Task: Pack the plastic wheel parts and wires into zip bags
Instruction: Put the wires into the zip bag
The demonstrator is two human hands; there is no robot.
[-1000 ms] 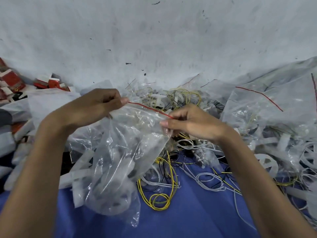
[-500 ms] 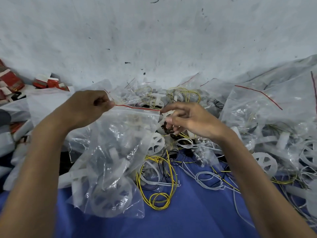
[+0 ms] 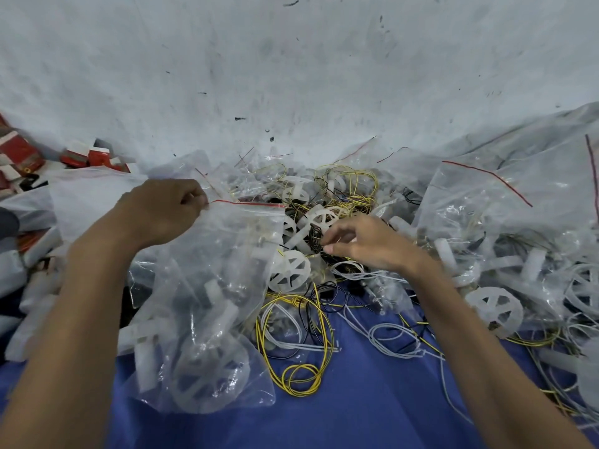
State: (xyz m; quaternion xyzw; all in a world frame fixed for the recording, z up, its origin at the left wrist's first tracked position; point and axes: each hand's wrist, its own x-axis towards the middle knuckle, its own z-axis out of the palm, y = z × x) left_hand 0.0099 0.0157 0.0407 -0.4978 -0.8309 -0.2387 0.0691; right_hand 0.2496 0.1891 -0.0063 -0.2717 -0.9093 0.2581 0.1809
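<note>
The left hand (image 3: pixel 162 215) holds up the zip bag (image 3: pixel 207 312) at centre left of the frame, its fingers (image 3: pixel 191 202) clamped on the bag's top corner beside the red zip strip. Inside the bag lie several white plastic wheel parts (image 3: pixel 207 380), crowded towards the bottom, which rests on the blue counter (image 3: pixel 356 409). The right hand (image 3: pixel 366 244), right of centre, is in the heap of wires (image 3: pixel 345 269) and loose wheels (image 3: pixel 288 270). Its fingers are curled with the tips together, but I cannot tell whether they grip a strand. At the right of the frame a bigger clear bag (image 3: pixel 505 202) holds more wheel parts and wires.
</note>
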